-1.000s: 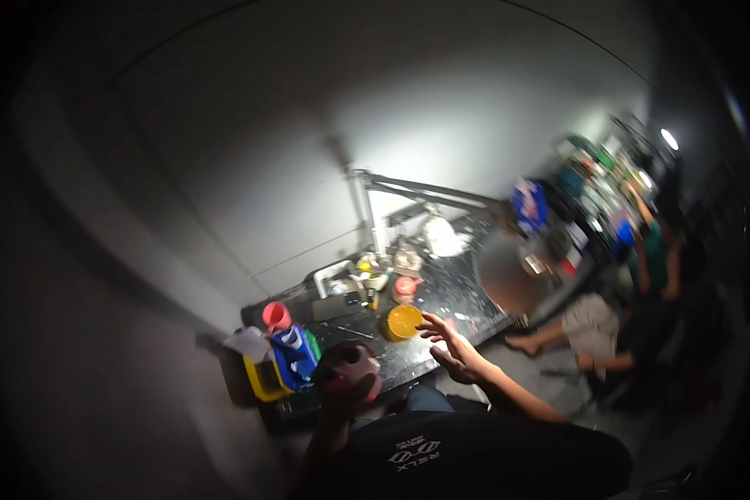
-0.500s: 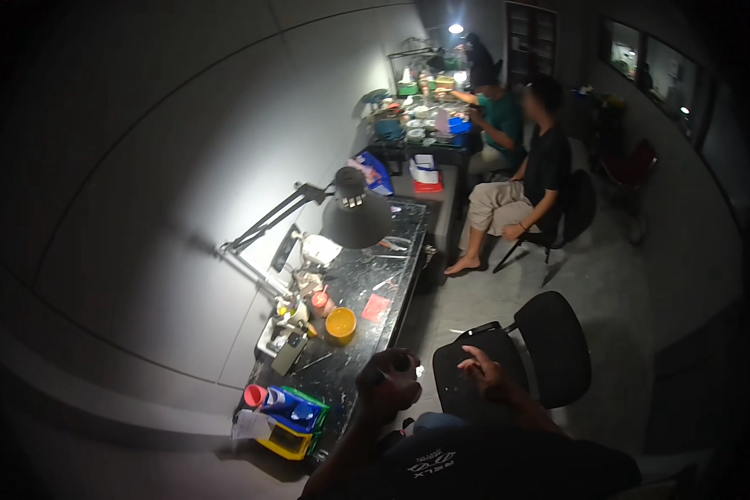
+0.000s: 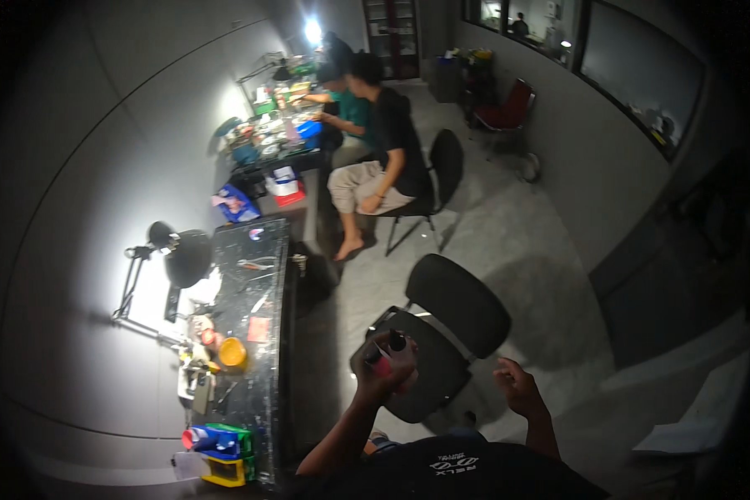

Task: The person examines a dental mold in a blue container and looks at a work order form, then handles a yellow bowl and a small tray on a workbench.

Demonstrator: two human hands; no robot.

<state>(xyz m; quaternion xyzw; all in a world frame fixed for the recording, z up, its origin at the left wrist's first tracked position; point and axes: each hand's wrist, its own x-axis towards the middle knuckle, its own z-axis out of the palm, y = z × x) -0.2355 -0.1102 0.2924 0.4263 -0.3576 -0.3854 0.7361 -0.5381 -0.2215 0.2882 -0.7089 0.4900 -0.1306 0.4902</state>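
My left hand [image 3: 379,379] is closed around small pinkish items with dark tops [image 3: 397,342], perhaps bottles; dim light keeps their exact kind unclear. It is raised over the seat of a black chair [image 3: 429,375]. To the right of that chair, my right hand [image 3: 518,390] hangs in the air with nothing visible in it, its fingers loosely bent and apart.
Along the wall runs a black workbench [image 3: 254,242] with a lamp [image 3: 189,258], a yellow tub [image 3: 232,354], a red-pink sheet [image 3: 259,329] and coloured bins [image 3: 229,473]. Farther off, a seated person [image 3: 396,133] and another in green [image 3: 354,112] are beside a cluttered table. A red chair [image 3: 506,108] stands behind.
My view has turned to the right, so the bench now lies farther left. My left hand has moved from beside the bench to over the chair. My right hand's fingers are less spread.
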